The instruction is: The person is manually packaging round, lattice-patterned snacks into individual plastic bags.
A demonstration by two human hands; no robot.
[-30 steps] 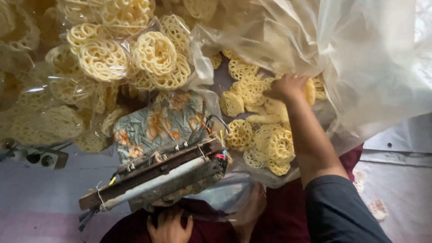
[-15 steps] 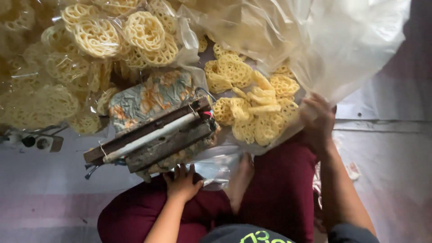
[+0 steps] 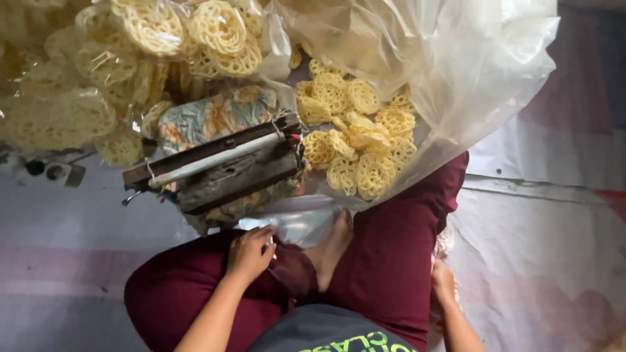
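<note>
I sit cross-legged in dark red trousers (image 3: 398, 248). My left hand (image 3: 250, 253) rests on my left knee and pinches the edge of a small clear plastic bag (image 3: 297, 225) that lies in my lap under a wooden heat sealer (image 3: 222, 166). My right hand (image 3: 443, 284) is low beside my right thigh, close to the floor, and its fingers are hidden. Loose round lattice crackers (image 3: 355, 140) lie in a heap inside a big open clear plastic sack (image 3: 469, 72) just beyond my knees.
Several sealed bags of the same crackers (image 3: 163, 39) are piled at the upper left. A crumpled flowered cloth (image 3: 208, 117) sits behind the sealer. A power strip (image 3: 51, 172) lies at the left. White sheeting (image 3: 548, 221) covers the floor on the right.
My right hand left the crackers in the sack and came down to my right thigh. My left hand shifted onto the small bag in my lap. The view tilted downward.
</note>
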